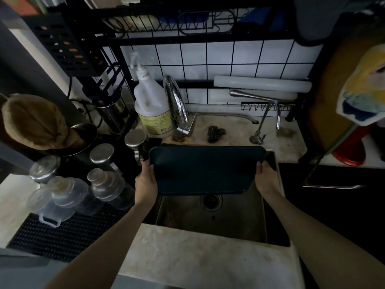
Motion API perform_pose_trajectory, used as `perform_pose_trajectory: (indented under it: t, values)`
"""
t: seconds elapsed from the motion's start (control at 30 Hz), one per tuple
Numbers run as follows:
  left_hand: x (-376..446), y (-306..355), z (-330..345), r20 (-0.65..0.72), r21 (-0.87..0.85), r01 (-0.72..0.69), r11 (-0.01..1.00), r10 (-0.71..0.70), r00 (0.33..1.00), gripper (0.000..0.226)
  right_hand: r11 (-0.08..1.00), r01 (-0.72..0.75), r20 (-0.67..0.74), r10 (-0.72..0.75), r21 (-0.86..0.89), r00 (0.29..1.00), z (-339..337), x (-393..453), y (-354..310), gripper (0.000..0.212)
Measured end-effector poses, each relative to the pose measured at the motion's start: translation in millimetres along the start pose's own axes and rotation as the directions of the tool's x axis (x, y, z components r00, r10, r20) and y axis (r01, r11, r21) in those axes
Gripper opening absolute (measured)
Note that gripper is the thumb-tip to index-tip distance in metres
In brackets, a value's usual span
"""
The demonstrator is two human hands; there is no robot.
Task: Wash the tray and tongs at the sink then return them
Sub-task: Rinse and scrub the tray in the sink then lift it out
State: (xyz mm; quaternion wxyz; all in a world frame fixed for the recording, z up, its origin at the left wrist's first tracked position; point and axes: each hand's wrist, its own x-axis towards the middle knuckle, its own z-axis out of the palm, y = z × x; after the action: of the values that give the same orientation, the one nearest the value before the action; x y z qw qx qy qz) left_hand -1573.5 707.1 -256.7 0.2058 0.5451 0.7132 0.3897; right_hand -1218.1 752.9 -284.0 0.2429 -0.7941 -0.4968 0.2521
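Nearest the viewer, a pale, stained stone worktop [187, 257] forms the front ledge of a rectangular stainless-steel sink [210, 217]. The basin holds no dishes; one round drain [210, 201] shows in its floor.

Above the sink, a dark teal rectangular plastic tray [205, 170] with rounded corners is held tilted, its far edge raised and its near edge just over the drain. Nothing lies on the tray. The left hand [145, 180] is clamped on the tray's left short edge and the right hand [265, 176] on its right short edge, thumbs over the rim. No tongs can be made out.

Left of the sink, a black ribbed mat [62, 236] carries clear glass jars with metal knob lids; about five lids can be counted [100, 177], and the contents are too dim to tell. One clear plastic container [52, 207] lies among them.

Behind the sink, on the rear ledge, stand one white plastic pump bottle with a yellow label [151, 105], one curved chrome tap [177, 105], one dark wire scouring pad [216, 133] and one thin chrome spout [268, 113] to the right.

Farther left of the sink, a steel bowl [83, 140] holds a brown cloth [35, 122].

Beyond the sink, a white tiled wall with dark grout [218, 59] rises under one black wire dish rack [166, 21].
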Motion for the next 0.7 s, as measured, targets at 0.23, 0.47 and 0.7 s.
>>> perform_pose_trajectory:
  t: [0.23, 0.47, 0.7]
  values:
    - [-6, 0, -8, -0.001, -0.039, -0.011, 0.999, 0.011, 1.0, 0.023, 1.0, -0.008, -0.037, 0.01, 0.03, 0.999, -10, -19, 3, 0.038]
    - [-3, 11, -23, -0.023, 0.016, -0.098, 0.995, 0.098, 0.995, 0.035, 0.993, -0.08, -0.208, 0.061, -0.085, 0.976, -37, -47, -2, 0.041]
    - [-11, 28, -28, 0.032, -0.011, -0.108, 0.994, 0.108, 0.994, 0.041, 0.944, -0.017, -0.209, -0.055, -0.329, 0.976, -75, -72, 1, 0.038]
